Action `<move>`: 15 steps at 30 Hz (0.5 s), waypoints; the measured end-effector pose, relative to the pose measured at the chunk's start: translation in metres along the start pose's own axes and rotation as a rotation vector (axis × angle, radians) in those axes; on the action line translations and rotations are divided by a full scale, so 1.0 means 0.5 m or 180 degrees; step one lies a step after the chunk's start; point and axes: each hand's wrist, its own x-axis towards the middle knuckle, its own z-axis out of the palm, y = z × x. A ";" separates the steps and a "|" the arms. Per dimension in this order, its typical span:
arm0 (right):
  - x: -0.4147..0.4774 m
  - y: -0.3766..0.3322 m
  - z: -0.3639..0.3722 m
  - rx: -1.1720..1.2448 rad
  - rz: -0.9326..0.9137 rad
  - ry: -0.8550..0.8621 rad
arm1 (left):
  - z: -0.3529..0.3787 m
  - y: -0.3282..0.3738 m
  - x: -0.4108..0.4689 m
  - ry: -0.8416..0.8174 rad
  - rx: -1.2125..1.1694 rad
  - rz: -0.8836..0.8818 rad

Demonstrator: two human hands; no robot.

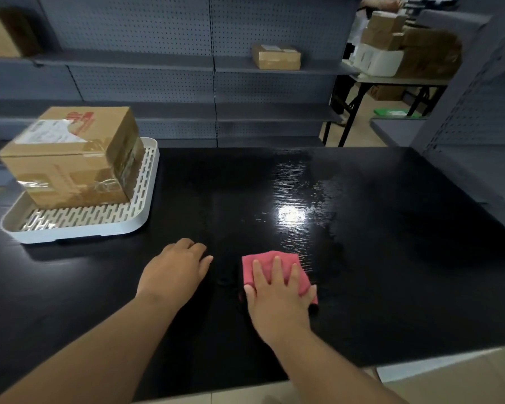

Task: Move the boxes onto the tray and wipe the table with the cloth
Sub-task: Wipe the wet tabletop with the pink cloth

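Here the right hand [277, 298], grip spread flat, presses the cloth [264, 258] on the tabletop [391, 258], left hand [175, 272] flat beside it. Stacked boxes [70, 158] sit in the tray [79, 233], well apart to the left.

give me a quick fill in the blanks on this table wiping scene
1. The right hand presses the ____ flat onto the table.
2. The left hand rests flat on the table, holding ____.
3. The boxes stand stacked on the ____ tray.

Missing words: cloth; nothing; white
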 end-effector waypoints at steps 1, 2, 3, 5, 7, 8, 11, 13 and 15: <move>0.017 0.024 -0.007 -0.0063 -0.0044 0.0018 | 0.002 0.005 0.003 -0.0011 -0.0008 0.0009; 0.038 0.057 -0.019 -0.0016 0.0084 0.0060 | 0.003 0.008 0.006 -0.0021 -0.0011 0.0023; 0.061 0.091 -0.034 0.0130 0.0346 0.0094 | 0.003 0.010 0.009 -0.0024 -0.0005 0.0038; 0.104 0.139 -0.059 0.0483 0.1012 0.0051 | 0.002 0.008 0.016 -0.0007 0.0009 0.0063; 0.120 0.131 -0.064 0.0529 0.1297 0.0046 | 0.001 0.005 0.026 0.0009 0.0021 0.0072; 0.118 0.109 -0.059 0.0496 0.1275 0.0056 | 0.001 0.004 0.033 -0.0003 0.0019 0.0071; 0.107 0.069 -0.032 0.0256 0.0810 0.0121 | 0.007 0.015 0.062 -0.0062 0.0022 0.0085; 0.129 0.085 -0.039 0.0139 0.0657 0.0117 | 0.007 0.027 0.080 -0.0082 0.0036 0.0136; 0.185 0.115 -0.067 0.0225 0.0819 0.0056 | 0.009 0.044 0.112 -0.0094 0.0053 0.0161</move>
